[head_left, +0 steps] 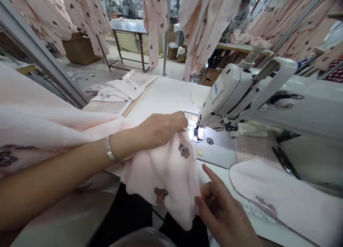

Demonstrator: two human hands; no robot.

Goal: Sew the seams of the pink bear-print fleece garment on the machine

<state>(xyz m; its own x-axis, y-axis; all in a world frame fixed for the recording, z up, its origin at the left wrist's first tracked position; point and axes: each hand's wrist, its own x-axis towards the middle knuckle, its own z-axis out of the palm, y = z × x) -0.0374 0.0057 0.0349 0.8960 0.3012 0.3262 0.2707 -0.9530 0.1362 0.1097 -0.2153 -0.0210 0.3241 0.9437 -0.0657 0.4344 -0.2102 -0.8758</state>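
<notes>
My left hand (160, 127) is closed on the top edge of a pale pink fleece piece (166, 175) printed with small brown bears, holding it just left of the sewing machine's needle (197, 131). A silver bracelet sits on that wrist. My right hand (222, 211) pinches the fabric's lower right edge, with the index finger stretched out. The fabric hangs off the table's front edge over my lap. More of the same pink fleece (48, 125) drapes over my left forearm.
A white industrial sewing machine (241, 93) stands on the white table (166, 97). A cut pink piece (281, 197) lies at the right, black scissors (285, 163) behind it. Folded white pieces (120, 91) lie at the back left. Pink garments (203, 29) hang overhead.
</notes>
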